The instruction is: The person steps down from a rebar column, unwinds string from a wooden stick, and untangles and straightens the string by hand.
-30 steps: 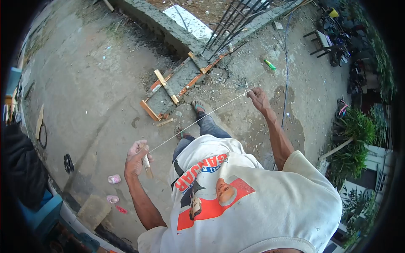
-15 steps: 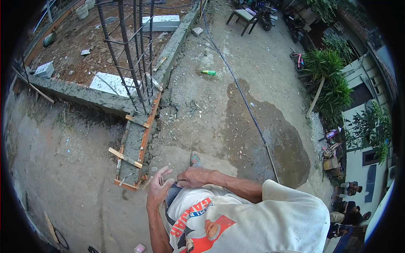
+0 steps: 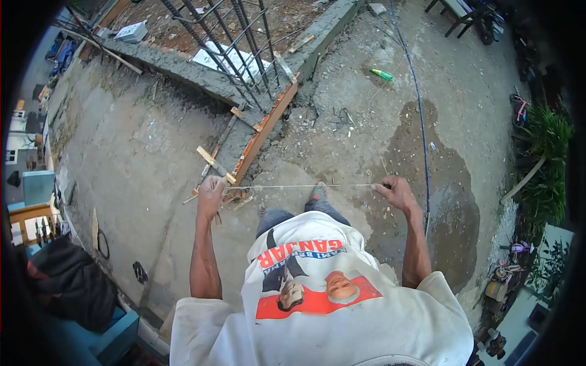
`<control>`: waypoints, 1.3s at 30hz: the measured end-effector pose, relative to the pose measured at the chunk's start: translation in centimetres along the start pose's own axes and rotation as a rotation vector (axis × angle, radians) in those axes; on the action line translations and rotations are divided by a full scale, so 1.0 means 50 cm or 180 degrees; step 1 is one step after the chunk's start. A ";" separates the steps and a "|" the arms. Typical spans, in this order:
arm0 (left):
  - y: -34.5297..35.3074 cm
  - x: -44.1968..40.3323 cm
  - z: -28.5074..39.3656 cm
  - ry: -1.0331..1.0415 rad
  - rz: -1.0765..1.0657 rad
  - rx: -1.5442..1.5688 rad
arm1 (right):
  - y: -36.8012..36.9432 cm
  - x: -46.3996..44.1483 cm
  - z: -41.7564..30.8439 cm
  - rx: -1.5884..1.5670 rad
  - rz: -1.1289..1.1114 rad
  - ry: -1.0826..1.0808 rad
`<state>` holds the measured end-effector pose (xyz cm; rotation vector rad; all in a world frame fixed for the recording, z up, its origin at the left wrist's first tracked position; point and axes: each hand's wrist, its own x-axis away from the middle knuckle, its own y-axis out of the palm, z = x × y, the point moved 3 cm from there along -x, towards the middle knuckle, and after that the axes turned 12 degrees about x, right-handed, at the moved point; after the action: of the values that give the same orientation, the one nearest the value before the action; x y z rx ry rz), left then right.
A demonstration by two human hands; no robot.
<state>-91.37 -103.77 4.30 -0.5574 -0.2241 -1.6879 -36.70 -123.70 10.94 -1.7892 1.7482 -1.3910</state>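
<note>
1. Head view: rough, grit-strewn ground [image 3: 146,146], partly damp.
2. Long, straight reddish-brown plank [image 3: 267,130] edging grey concrete [image 3: 236,144].
3. Left hand [image 3: 211,194] and right hand [image 3: 398,193], fingers closed, each gripping the string [image 3: 287,186].
4. String, thin and pale, taut and straight between them.

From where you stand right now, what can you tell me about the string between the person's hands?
The string is thin and pale, like plain cord, though its exact material is too fine to tell. It runs straight and nearly level across the view and looks taut. One end of this stretch is pinched in the left hand, the other in the right hand. In this view, it crosses over a foot. No knots can be made out.
</note>
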 end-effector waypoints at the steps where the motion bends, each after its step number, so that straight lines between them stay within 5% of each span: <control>1: -0.025 -0.028 -0.010 0.0244 0.0245 -0.0165 | -0.011 0.005 0.047 -0.0146 0.0022 0.0248; 11: -0.035 -0.239 -0.052 -0.1170 0.0435 0.0926 | 0.014 0.023 0.151 -0.0309 0.0324 0.0478; 16: -0.030 -0.395 -0.089 -0.0542 -0.0236 0.0143 | 0.033 -0.012 0.029 -0.0316 0.0169 0.0552; 23: 0.071 -0.452 -0.078 -0.0566 -0.0719 -0.0193 | -0.011 -0.051 -0.032 -0.0345 0.0379 0.0927; 28: 0.126 -0.513 -0.168 -0.0335 -0.1464 -0.0957 | -0.059 -0.100 -0.124 -0.0111 0.0479 0.0270; 30: 0.156 -0.511 -0.155 -0.0737 -0.1775 -0.1593 | -0.057 -0.113 -0.138 -0.0178 0.0592 0.0248; 34: 0.191 -0.541 -0.173 -0.0425 -0.1777 -0.1898 | -0.070 -0.140 -0.148 -0.0282 0.0486 0.0188; 36: 0.291 -0.487 -0.063 -0.0387 -0.2255 -0.4376 | -0.069 -0.163 -0.135 -0.0252 0.0457 0.0042; 39: 0.460 -0.440 0.045 0.0953 -0.1847 -0.2988 | -0.069 -0.235 -0.096 -0.0191 0.0365 -0.0186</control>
<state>-66.40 -88.20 -7.99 -0.9655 0.7332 -2.3883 -35.95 -110.58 10.91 -1.7118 1.8490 -1.2416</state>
